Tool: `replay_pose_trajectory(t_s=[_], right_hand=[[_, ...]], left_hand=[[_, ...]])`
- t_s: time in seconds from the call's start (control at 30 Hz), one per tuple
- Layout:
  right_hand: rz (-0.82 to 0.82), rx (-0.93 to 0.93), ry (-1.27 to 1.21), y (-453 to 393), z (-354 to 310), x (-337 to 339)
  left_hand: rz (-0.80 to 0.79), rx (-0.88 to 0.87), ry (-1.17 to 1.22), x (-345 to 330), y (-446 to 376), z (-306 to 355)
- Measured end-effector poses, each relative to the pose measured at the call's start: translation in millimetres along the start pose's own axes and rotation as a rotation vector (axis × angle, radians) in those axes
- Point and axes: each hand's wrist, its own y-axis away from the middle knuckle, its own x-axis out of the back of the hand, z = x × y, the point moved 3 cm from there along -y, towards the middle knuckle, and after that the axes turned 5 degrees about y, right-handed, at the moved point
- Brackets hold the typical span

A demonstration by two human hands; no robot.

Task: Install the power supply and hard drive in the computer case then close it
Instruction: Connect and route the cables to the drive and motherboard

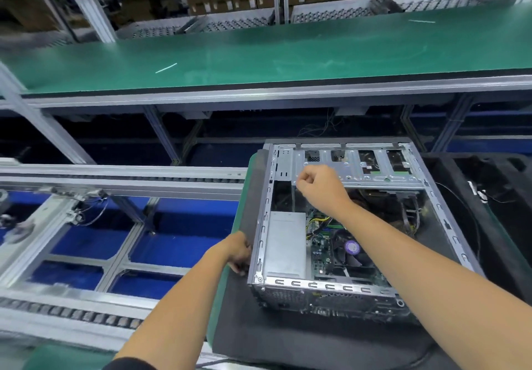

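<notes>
Both hands working at the open computer case [339, 225], centre right of frame.
Left hand [237, 251] is gripping its left wall; right hand [319, 187], fingers curled, is pressing on the drive cage [374, 168].

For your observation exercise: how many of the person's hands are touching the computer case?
2. The left hand holds the computer case by its left side; the right hand rests, fingers curled, on the metal drive bracket at the far end.

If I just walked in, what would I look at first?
Probably the open computer case lying on a dark mat in the middle, its insides showing: a grey power supply box and green circuit board. The right hand reaches in near the metal drive bracket, while the left hand grips the case's left side.
</notes>
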Motion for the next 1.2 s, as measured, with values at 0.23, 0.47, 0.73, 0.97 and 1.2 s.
replay_pose_trajectory(t_s=[0.23, 0.47, 0.73, 0.97, 1.2], right_hand=[[-0.027, 0.020, 0.020, 2, -14, -21], [-0.009, 0.025, 0.036, -2, -16, -22], [0.000, 0.005, 0.012, -6, -11, -18], [0.000, -0.012, 0.003, -9, -4, -14], [0.028, -0.031, 0.000, -9, 10, -6]], left_hand=[[0.061, -0.123, -0.034, -6, 6, 3], [0.006, -0.118, 0.026, 1, 1, -5], [0.048, -0.137, 0.018, -7, 2, 5], [-0.049, -0.159, 0.079, -10, -3, 15], [-0.056, -0.167, 0.066, -13, -2, 14]])
